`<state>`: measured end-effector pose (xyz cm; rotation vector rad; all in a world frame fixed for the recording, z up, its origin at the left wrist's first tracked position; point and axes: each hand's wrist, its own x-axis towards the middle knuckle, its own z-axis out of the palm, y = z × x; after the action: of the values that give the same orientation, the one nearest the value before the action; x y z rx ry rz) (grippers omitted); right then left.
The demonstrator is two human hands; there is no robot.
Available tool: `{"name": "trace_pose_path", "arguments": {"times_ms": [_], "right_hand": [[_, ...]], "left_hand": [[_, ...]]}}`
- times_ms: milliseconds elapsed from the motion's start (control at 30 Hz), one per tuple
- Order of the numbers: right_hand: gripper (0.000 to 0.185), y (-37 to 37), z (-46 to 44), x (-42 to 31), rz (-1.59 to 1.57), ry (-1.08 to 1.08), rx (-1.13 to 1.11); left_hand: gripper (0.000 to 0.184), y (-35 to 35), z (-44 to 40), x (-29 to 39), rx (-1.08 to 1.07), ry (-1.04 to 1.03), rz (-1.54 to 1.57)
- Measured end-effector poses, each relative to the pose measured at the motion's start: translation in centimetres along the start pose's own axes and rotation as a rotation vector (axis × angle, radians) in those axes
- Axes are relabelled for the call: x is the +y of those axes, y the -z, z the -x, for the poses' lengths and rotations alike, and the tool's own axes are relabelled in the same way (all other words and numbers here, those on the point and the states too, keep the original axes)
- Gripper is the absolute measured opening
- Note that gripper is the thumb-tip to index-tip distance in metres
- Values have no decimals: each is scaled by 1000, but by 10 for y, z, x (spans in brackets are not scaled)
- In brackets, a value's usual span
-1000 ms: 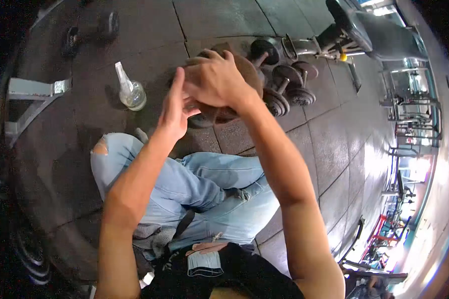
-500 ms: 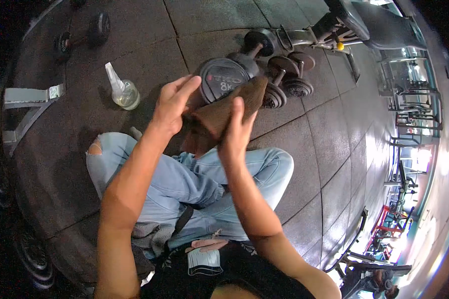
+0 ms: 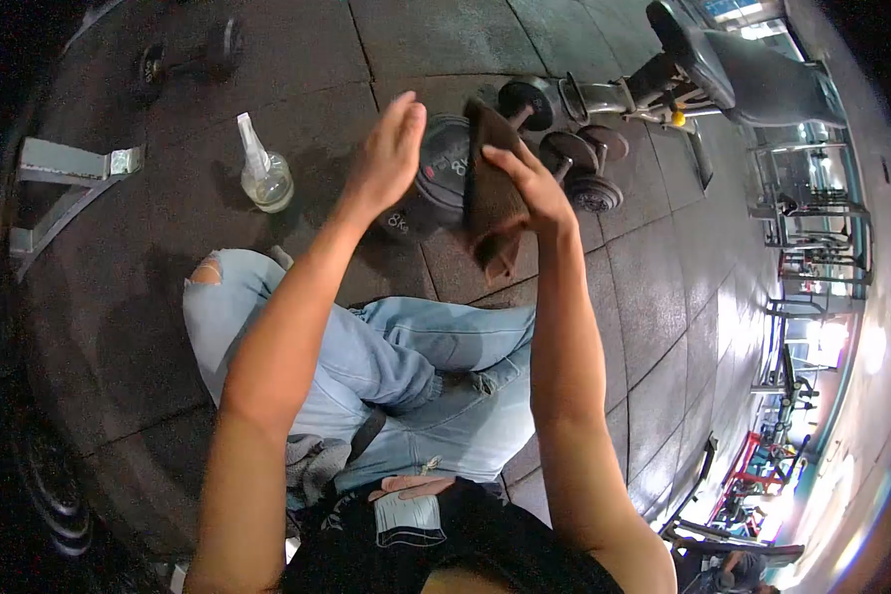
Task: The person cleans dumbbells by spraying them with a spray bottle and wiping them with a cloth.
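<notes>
A black dumbbell head [image 3: 444,163] marked 8 stands upright in front of my crossed legs. Below it shows another black head [image 3: 400,222] marked 8 kg; whether both belong to one dumbbell I cannot tell. My left hand [image 3: 387,158] is open, fingers stretched out along the left edge of the upper head; contact is unclear. A brown cloth [image 3: 493,203] lies over the right side of that head and hangs down. My right hand [image 3: 533,186] grips the cloth and presses it there, thumb on its near face.
A spray bottle [image 3: 266,180] with pale liquid stands at left. Several dumbbells [image 3: 594,191] lie just right of the cloth, and one more [image 3: 190,61] at upper left. A metal frame foot [image 3: 79,163] is at far left, a padded bench [image 3: 762,79] at upper right.
My right hand and the cloth have moved right, from the lower front of the dumbbell head to its right side. My left hand has come slightly up and right. The view has shifted a little.
</notes>
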<state>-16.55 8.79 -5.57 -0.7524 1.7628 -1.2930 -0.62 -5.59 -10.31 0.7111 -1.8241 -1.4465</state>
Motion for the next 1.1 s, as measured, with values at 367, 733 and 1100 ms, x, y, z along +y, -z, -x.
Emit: {"name": "trace_pose_path", "arguments": {"times_ms": [367, 733, 1100], "right_hand": [[66, -111, 62, 33, 702, 481, 728], [40, -85, -34, -25, 1171, 454, 443], [56, -106, 60, 80, 137, 543, 885]], "left_hand": [[48, -25, 7, -23, 106, -150, 158], [91, -10, 7, -13, 65, 209, 751], [56, -2, 1, 4, 144, -383, 46]]}}
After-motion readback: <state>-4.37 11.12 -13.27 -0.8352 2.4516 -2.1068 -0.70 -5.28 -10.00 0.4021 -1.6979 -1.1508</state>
